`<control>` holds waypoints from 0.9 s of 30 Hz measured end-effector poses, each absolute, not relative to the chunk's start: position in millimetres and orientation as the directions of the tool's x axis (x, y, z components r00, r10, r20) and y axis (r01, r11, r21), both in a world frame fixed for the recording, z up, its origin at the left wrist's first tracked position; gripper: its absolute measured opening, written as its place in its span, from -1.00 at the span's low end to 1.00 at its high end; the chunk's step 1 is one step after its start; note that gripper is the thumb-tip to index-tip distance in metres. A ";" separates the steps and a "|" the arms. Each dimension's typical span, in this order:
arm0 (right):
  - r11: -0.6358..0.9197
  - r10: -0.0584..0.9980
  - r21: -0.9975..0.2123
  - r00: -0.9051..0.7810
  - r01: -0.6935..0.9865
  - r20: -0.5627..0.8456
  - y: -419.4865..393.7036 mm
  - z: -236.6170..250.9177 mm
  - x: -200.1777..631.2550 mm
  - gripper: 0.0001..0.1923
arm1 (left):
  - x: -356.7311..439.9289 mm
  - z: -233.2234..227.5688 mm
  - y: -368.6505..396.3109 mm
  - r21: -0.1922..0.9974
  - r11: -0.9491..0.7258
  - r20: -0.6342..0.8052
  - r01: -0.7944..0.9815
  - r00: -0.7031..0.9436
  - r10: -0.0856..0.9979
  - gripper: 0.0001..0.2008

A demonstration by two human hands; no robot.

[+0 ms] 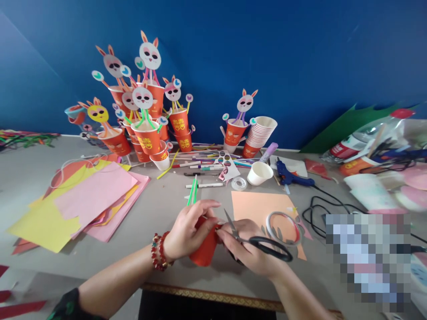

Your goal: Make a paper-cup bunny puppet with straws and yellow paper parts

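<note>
Head view, taken left to right: at nine o'clock lies a loose stack of coloured paper [90,200], yellow and pink sheets overlapping, and behind it at eleven o'clock stands a crowd of finished rabbit cups [143,115], tall and thin-stemmed. Near the table's front edge, at about six o'clock, the left hand [190,231] is closed around a red cup [205,251], tipped on its side, with green straws [192,194] rising just beyond the fingers toward twelve o'clock. Touching the cup from the right, the right hand [248,249] grips black-handled scissors [256,240], blades slightly parted and pointing up-left toward the left thumb. That closeness looks like the chief risk: if the cup's thin wall gives way suddenly under the point, the blade could run into the left fingers, or the cup could crush in the grip. Just beyond the right hand at one o'clock sit an orange sheet [256,206] and a tape ring [283,227]; a swinging wrist could drag either off. Farther toward two o'clock a blue glue gun [292,178] trails a black cord [320,209] near the forearm, which could snag and pull the gun over.
</note>
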State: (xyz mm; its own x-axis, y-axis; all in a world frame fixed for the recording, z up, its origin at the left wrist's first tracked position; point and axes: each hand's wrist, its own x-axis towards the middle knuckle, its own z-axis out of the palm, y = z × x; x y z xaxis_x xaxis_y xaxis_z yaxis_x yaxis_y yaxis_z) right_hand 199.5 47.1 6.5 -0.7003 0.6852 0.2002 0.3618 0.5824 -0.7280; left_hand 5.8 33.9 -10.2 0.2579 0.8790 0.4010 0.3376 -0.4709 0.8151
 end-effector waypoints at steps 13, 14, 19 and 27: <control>0.837 0.523 -0.396 -0.763 0.377 0.379 51.2 7.5 204.6 -0.62 | 4.4 -9.5 37.2 0.803 -0.464 0.361 0.373 0.314 0.878 -0.66; 0.852 0.499 -0.376 -0.781 0.364 0.375 52.1 7.8 205.8 -0.63 | 4.4 -8.8 37.0 0.808 -0.461 0.351 0.366 0.328 0.877 -0.65; 0.885 0.440 -0.319 -0.832 0.338 0.337 53.5 6.7 210.2 -0.65 | 4.2 -4.8 37.1 0.839 -0.429 0.288 0.334 0.396 0.872 -0.63; 0.914 0.390 -0.238 -0.873 0.328 0.294 48.2 3.4 213.4 -0.77 | 3.1 -3.7 38.7 0.896 -0.344 0.191 0.282 0.454 0.870 -0.63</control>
